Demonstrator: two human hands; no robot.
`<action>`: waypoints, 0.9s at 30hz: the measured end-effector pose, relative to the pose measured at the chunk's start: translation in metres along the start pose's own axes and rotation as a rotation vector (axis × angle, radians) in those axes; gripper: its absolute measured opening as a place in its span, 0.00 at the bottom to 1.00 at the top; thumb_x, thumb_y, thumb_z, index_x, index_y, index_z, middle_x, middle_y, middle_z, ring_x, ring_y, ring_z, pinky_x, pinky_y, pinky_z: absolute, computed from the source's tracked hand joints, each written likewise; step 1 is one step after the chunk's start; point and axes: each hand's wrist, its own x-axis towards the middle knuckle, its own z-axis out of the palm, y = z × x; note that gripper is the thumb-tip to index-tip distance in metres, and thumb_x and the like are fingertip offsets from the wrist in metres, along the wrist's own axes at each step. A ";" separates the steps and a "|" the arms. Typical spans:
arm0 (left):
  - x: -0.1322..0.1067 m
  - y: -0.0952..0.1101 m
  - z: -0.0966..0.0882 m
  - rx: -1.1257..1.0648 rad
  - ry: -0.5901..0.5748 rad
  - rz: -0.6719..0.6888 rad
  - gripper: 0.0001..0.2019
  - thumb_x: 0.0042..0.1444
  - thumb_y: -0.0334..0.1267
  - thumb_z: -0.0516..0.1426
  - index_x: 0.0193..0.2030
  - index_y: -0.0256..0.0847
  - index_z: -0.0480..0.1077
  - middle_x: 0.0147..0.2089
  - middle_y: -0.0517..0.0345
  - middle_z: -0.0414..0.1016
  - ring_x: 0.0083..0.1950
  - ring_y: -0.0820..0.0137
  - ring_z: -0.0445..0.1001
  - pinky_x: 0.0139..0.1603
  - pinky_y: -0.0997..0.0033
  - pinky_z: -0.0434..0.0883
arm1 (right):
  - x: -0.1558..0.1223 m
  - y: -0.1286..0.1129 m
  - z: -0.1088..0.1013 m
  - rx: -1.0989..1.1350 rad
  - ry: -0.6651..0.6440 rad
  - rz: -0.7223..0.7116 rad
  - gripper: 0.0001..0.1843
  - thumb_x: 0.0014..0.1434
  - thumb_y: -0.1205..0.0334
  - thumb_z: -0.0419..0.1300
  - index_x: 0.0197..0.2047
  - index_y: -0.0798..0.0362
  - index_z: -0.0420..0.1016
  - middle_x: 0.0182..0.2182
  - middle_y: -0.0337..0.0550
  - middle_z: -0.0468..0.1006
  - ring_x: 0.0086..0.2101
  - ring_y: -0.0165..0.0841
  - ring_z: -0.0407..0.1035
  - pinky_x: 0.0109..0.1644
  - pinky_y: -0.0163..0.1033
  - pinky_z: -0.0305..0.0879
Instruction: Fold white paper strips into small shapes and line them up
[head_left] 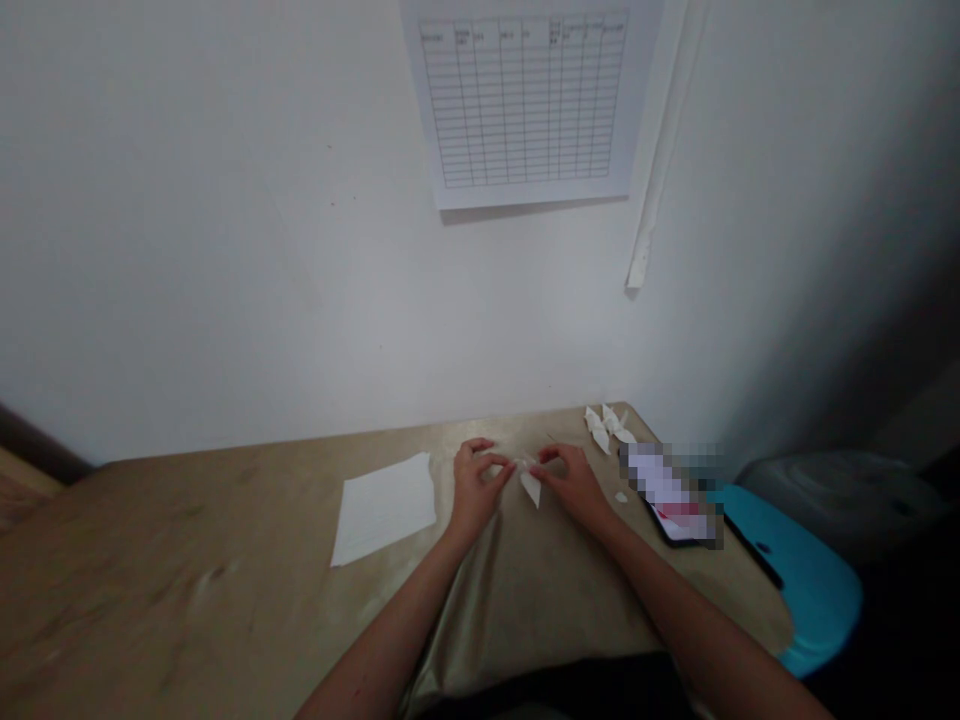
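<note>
A small white folded paper piece (531, 489) is pinched between my two hands, its pointed end hanging down above the brown covered table (255, 620). My left hand (477, 487) has thumb and index finger closed at the piece's left side. From the right, my right hand (574, 485) grips it with the fingertips pressed together. The finer folds are too small to make out. Left of my left hand lies a flat white sheet of paper (386, 510). Folded white paper figures, like cranes (598, 428), rest at the table's far right corner.
A phone (667, 500), partly blurred out, lies at the table's right edge, near a small paper scrap (621, 497). Beyond that edge is a turquoise plastic seat (814, 575). The white wall (225, 250) behind carries a printed chart (525, 110).
</note>
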 end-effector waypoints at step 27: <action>0.004 -0.014 0.004 0.070 0.001 0.002 0.11 0.62 0.43 0.58 0.48 0.51 0.79 0.51 0.52 0.73 0.58 0.61 0.70 0.65 0.50 0.64 | 0.004 0.007 -0.006 -0.008 -0.122 -0.030 0.13 0.62 0.52 0.58 0.32 0.49 0.78 0.37 0.45 0.78 0.47 0.41 0.65 0.57 0.48 0.60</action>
